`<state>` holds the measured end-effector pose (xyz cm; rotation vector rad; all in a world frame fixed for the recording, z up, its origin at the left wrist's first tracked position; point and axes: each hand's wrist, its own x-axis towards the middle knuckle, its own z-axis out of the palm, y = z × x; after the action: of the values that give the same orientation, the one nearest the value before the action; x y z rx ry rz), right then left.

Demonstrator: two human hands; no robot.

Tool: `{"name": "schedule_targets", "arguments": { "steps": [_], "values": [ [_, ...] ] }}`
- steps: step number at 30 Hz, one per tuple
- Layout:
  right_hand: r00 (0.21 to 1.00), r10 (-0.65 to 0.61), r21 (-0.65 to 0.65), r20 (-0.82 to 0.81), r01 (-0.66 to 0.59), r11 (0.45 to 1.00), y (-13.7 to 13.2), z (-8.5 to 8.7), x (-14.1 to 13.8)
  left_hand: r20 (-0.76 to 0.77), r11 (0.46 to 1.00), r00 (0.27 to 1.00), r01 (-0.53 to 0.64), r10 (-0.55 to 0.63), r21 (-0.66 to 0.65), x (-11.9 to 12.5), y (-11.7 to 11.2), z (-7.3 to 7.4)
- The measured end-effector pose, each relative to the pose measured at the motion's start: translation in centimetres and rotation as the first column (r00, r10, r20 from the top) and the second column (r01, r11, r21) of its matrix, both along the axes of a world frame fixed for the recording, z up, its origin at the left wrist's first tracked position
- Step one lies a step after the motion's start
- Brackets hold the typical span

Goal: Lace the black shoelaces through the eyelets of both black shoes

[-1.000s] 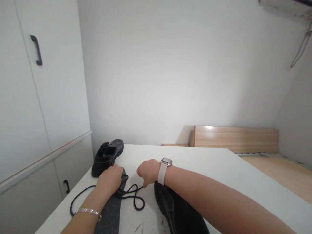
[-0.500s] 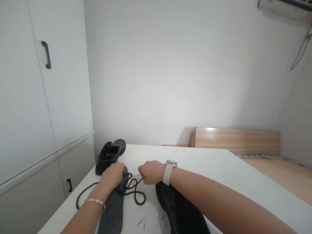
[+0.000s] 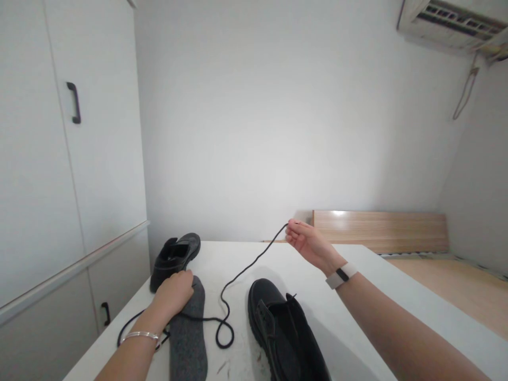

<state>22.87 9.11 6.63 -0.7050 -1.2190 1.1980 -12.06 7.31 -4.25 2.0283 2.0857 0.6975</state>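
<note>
My right hand (image 3: 307, 244) is raised above the table, its fingertips pinching one end of a black shoelace (image 3: 254, 262). From there the lace slopes down to a loop on the tabletop, then crosses a grey felt insole (image 3: 187, 344) and runs under my left wrist. My left hand (image 3: 173, 292) rests at the insole's upper left edge with its fingers curled; what they hold, if anything, is hidden. Just beyond it stands a black shoe (image 3: 174, 259). A second black shoe (image 3: 283, 333), its opening spread and unlaced, lies nearer, below my right hand.
The white table (image 3: 246, 254) carries all of these, with dark scuffs near its front. A white cabinet (image 3: 107, 159) stands along the left. At the back right is a bed with a wooden headboard (image 3: 381, 230). An air conditioner (image 3: 452, 26) hangs at upper right.
My right hand has lifted up and to the right, drawing the lace out of its tangle into a long line. The nearer shoe now shows more fully. My left hand stays by the insole.
</note>
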Motion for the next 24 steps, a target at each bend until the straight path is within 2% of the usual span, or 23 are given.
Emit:
{"name": "schedule_targets", "arguments": {
  "steps": [2, 4, 6, 9, 12, 16, 18, 21, 22, 24],
  "values": [
    [0.980, -0.086, -0.003, -0.181, 0.087, 0.996, 0.1, 0.4, 2.9, 0.176, 0.988, 0.984, -0.025, -0.003, 0.154, 0.2, 0.1, 1.0],
    [0.929, -0.166, -0.012, -0.331, 0.171, 0.985, 0.1, 0.7, 6.1, 0.374, 0.941, 0.926, -0.086, -0.046, 0.329, 0.3, 0.2, 2.1],
    [0.867, -0.228, -0.022, -0.444, 0.244, 0.969, -0.2, 0.8, 9.2, 0.551, 0.869, 0.825, -0.176, -0.126, 0.462, 0.5, 0.2, 2.9],
    [0.796, -0.268, -0.023, -0.543, 0.305, 0.952, -1.1, -0.1, 12.4, 0.714, 0.797, 0.650, -0.272, -0.261, 0.540, 1.1, -0.1, 3.6],
    [0.818, -0.215, -0.026, -0.534, 0.238, 0.971, -2.1, -2.6, 13.1, 0.766, 0.807, 0.524, -0.226, -0.372, 0.546, 2.4, -0.5, 3.9],
    [0.929, -0.070, -0.078, -0.364, 0.044, 0.996, -3.3, -6.5, 10.6, 0.780, 0.866, 0.448, -0.024, -0.438, 0.500, 5.0, -1.5, 3.9],
    [0.966, 0.016, -0.125, -0.258, -0.050, 0.991, -3.8, -7.8, 9.0, 0.770, 0.890, 0.464, 0.103, -0.438, 0.444, 6.3, -2.2, 3.7],
    [0.986, 0.165, -0.170, -0.006, -0.164, 0.972, -4.6, -8.9, 7.0, 0.662, 0.892, 0.603, 0.361, -0.445, 0.271, 8.4, -3.4, 3.2],
    [0.970, 0.207, -0.167, 0.127, -0.185, 0.969, -4.9, -9.2, 6.5, 0.603, 0.878, 0.653, 0.440, -0.457, 0.189, 9.0, -3.8, 3.1],
    [0.883, 0.237, -0.129, 0.404, -0.201, 0.971, -5.4, -9.7, 5.7, 0.493, 0.840, 0.717, 0.540, -0.492, 0.053, 10.0, -4.6, 2.7]
  ]
}}
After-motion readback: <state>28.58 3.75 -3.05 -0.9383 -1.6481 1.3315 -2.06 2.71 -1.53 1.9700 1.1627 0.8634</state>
